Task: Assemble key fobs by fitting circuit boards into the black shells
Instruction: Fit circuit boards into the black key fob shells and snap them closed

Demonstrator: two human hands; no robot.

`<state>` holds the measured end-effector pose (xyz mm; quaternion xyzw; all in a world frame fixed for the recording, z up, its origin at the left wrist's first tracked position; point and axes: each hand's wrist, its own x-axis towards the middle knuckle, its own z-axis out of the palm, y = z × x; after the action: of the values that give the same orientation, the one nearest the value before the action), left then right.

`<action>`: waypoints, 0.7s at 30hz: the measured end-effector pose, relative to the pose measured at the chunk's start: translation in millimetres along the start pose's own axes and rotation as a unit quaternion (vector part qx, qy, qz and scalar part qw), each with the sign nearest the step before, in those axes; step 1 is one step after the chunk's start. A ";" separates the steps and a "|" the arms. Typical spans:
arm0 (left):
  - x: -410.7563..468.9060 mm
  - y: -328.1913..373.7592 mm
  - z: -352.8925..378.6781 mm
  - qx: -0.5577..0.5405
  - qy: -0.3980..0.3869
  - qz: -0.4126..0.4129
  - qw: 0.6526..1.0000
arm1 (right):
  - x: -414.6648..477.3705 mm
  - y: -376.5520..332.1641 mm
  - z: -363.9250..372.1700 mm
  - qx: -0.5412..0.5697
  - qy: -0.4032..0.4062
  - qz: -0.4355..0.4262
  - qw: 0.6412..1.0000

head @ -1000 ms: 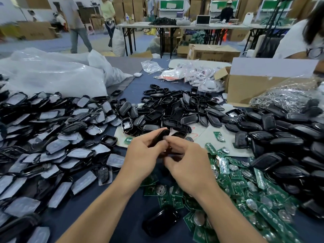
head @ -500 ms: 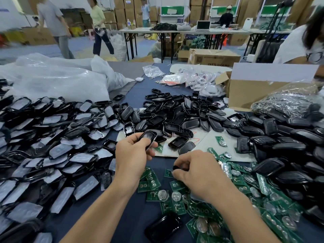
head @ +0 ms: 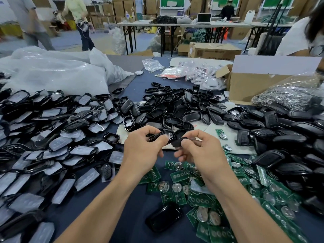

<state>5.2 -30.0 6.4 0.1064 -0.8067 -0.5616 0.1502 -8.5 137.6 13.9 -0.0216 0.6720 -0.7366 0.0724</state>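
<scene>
The left hand [head: 145, 151] held a black shell [head: 167, 135] above the counter [head: 129, 216]. Its grip pinched the left end of the shell between the thumb and curled fingers. The right hand [head: 201, 155] was just to the right, and its grip pinched a second black piece [head: 178, 142] that touched the shell's right end. Green circuit boards [head: 201, 199] lay on the counter, below and near the right hand. The dark print on the far cardboard box [head: 213, 50] was too blurred to read.
</scene>
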 end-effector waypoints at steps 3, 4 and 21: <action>-0.6 0.0 0.7 -0.016 0.004 0.013 1.000 | 0.2 -1.5 1.7 0.055 0.005 0.014 0.998; -1.1 -0.1 1.1 -0.027 -0.001 0.010 1.000 | 0.4 -2.0 1.5 0.063 0.007 0.014 0.998; 3.8 7.2 -6.1 -0.219 -0.022 -0.084 0.972 | 0.2 -11.7 -7.1 -0.011 0.015 -0.022 1.000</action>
<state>3.8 -34.1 15.6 0.1255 -0.6555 -0.7374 0.1044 -10.5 145.6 24.8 -0.0264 0.6802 -0.7311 0.0460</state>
